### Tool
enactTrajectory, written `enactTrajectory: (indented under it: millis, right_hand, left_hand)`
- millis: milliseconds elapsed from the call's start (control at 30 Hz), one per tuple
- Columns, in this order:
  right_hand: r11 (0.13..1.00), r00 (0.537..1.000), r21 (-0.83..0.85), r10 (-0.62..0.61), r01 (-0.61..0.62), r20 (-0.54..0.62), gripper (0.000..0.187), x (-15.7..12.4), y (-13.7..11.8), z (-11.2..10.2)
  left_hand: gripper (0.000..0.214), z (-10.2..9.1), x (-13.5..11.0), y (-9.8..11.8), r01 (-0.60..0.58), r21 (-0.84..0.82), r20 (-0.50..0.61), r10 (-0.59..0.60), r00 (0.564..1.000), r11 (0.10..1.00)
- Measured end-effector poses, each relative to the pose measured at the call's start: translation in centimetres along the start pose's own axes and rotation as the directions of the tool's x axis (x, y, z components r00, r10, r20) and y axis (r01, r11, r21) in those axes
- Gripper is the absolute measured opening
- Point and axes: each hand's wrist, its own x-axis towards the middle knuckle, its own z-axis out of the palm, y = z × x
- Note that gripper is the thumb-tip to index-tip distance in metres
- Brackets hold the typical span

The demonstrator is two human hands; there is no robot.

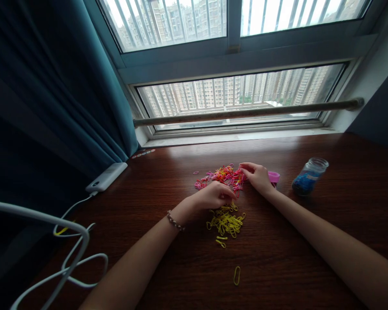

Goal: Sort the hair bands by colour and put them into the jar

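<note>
A loose pile of small pink, red and orange rubber bands lies on the table. Nearer to me is a heap of yellow rubber bands. My left hand, a beaded bracelet on its wrist, is between the two piles, fingers curled together; what they hold, if anything, is hidden. At the right edge of the mixed pile, my right hand has thumb and fingertips drawn together among the bands; I cannot make out what is in them. A pink-rimmed container is partly hidden behind my right wrist.
A glass jar with blue contents stands tilted-looking at the right. One yellow band lies apart near the front. At left are a white power bank with its cable and a thick white tube. A window ledge bounds the back.
</note>
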Motion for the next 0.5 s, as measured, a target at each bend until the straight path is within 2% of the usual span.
enactTrajectory:
  millis: [100, 200, 300, 400, 500]
  right_hand:
    - [0.998, 1.0, -0.059, -0.009, 0.008, -0.022, 0.025, -0.1, -0.3, -0.1]
    - [0.971, 0.995, -0.226, -0.087, 0.075, -0.04, 0.019, -0.4, -1.1, -0.4]
    - [0.919, 0.995, -0.381, -0.086, 0.102, 0.059, 0.013, -0.8, -1.9, -0.6]
    - [0.862, 0.988, -0.502, 0.012, 0.068, 0.155, 0.016, -1.2, -2.3, -0.5]
    - [0.834, 0.986, -0.549, 0.032, 0.064, 0.162, 0.015, -1.4, -2.3, -0.4]
  left_hand:
    - [0.024, 0.0, -0.1, -0.4, 0.03, 0.025, -0.051, -0.029, 0.998, 0.999]
    - [0.02, -0.3, -0.1, -1.5, 0.033, 0.133, -0.224, -0.002, 0.975, 0.991]
    - [0.021, -0.9, -0.3, -3.1, 0.049, 0.281, -0.364, 0.059, 0.929, 0.959]
    - [0.026, -1.5, -0.7, -4.7, 0.047, 0.397, -0.351, 0.104, 0.931, 0.917]
    - [0.026, -1.9, -1.1, -6.0, 0.094, 0.466, -0.366, 0.095, 0.926, 0.88]
